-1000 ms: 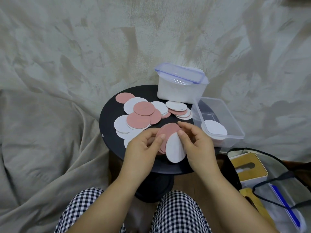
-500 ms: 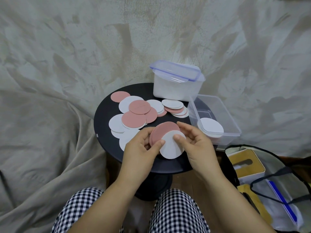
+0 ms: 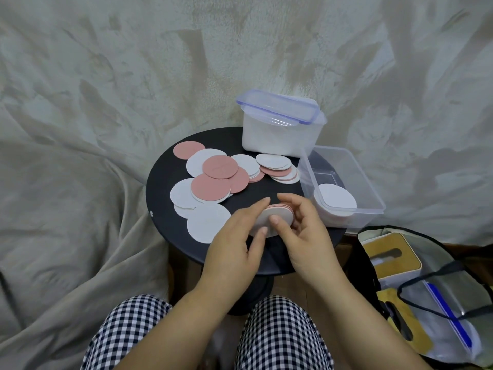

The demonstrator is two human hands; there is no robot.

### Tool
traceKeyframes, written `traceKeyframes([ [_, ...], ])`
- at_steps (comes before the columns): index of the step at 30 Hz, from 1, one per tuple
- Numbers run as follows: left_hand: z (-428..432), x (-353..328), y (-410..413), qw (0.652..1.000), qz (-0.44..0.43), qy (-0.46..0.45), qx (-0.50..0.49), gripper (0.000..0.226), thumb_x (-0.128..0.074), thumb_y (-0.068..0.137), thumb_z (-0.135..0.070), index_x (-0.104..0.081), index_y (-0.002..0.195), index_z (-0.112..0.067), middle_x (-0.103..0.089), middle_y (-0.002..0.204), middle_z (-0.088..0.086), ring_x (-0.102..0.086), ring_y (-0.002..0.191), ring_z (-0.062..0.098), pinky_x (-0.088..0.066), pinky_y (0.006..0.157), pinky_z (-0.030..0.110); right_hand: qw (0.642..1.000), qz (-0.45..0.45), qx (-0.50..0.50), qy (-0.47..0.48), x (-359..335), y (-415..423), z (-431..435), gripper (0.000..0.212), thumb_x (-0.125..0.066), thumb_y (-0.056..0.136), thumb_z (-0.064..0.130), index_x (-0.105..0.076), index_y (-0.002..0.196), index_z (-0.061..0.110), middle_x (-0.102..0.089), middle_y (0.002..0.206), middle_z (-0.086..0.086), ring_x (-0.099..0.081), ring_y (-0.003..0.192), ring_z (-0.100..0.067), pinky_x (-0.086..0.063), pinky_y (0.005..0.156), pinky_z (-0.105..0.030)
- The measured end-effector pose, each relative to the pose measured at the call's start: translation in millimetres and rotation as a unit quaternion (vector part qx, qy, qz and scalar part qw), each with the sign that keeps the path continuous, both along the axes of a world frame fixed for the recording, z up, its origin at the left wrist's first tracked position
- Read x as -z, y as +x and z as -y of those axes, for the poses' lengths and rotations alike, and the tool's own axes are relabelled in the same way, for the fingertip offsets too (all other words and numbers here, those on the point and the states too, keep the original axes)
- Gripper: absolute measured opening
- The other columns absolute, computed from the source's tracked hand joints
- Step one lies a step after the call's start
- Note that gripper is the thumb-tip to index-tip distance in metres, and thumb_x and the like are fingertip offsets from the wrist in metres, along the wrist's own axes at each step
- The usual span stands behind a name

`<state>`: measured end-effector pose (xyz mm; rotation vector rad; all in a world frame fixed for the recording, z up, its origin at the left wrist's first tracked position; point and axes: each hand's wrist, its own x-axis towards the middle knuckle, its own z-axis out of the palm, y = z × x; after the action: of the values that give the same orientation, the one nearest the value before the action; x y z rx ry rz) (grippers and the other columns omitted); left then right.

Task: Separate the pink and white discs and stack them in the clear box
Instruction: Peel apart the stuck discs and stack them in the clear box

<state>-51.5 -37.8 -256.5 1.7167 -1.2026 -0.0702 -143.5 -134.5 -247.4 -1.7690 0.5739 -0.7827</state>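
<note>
Both hands hold a small stack of discs (image 3: 277,215) just above the black round table (image 3: 160,182), white face up and pink edges showing. My left hand (image 3: 234,247) grips its left side and my right hand (image 3: 304,236) grips its right side, thumb on top. Loose pink discs (image 3: 210,186) and white discs (image 3: 208,225) lie overlapped across the table's left and back. The open clear box (image 3: 373,193) stands at the table's right edge with a white disc (image 3: 337,197) on top of a stack inside.
A closed white tub with a blue-rimmed lid (image 3: 280,126) stands at the table's back. Beige cloth covers the surroundings. A transparent bag (image 3: 440,303) with a tissue box and a blue pen lies on the floor at right. My checked-trouser knees are below.
The stack was fanned upright with a white disc pulled out in front; now the discs are pushed together and lie nearly flat, lower, between both hands.
</note>
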Motion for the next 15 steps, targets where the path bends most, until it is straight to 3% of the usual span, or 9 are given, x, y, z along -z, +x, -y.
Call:
traceKeyframes([
  [4, -1.3, 2.2, 0.3, 0.999, 0.026, -0.004, -0.022, 0.045, -0.040, 0.093, -0.021, -0.044, 0.137, -0.022, -0.055, 0.115, -0.009, -0.046, 0.105, -0.005, -0.033, 0.089, 0.003, 0.995, -0.045, -0.005, -0.090, 0.8, -1.8, 0.3, 0.036, -0.050, 0.092, 0.023, -0.042, 0.121, 0.043, -0.053, 0.120, 0.018, -0.048, 0.112, 0.007, -0.035, 0.092, -0.005],
  [8, -4.1, 2.3, 1.6, 0.997, 0.034, -0.029, -0.063, 0.044, -0.051, 0.089, -0.008, -0.052, 0.130, -0.021, -0.060, 0.102, -0.012, -0.051, 0.094, -0.007, -0.036, 0.084, 0.002, 0.986, -0.050, 0.003, -0.156, 0.8, -6.5, 1.5, 0.044, -0.048, 0.094, 0.011, -0.040, 0.127, 0.039, -0.055, 0.109, 0.019, -0.049, 0.103, 0.010, -0.033, 0.086, -0.002],
  [12, -6.7, -3.1, -2.6, 0.990, -0.086, -0.079, -0.076, 0.037, -0.062, 0.087, -0.007, -0.059, 0.112, -0.036, -0.063, 0.106, -0.023, -0.058, 0.099, -0.009, -0.043, 0.083, 0.006, 0.977, -0.024, 0.019, -0.210, 1.9, -9.8, 1.3, 0.045, -0.049, 0.092, 0.013, -0.039, 0.131, 0.033, -0.053, 0.106, 0.026, -0.050, 0.101, 0.013, -0.037, 0.085, -0.003],
  [15, -7.1, -1.2, -4.0, 0.990, -0.069, -0.083, -0.096, 0.031, -0.066, 0.084, -0.006, -0.067, 0.109, -0.025, -0.066, 0.104, -0.020, -0.059, 0.099, -0.009, -0.042, 0.083, 0.004, 0.966, -0.016, 0.040, -0.254, 6.5, -10.1, 2.2, 0.044, -0.050, 0.092, 0.016, -0.038, 0.134, 0.024, -0.054, 0.108, 0.023, -0.048, 0.103, 0.016, -0.037, 0.088, -0.003],
])
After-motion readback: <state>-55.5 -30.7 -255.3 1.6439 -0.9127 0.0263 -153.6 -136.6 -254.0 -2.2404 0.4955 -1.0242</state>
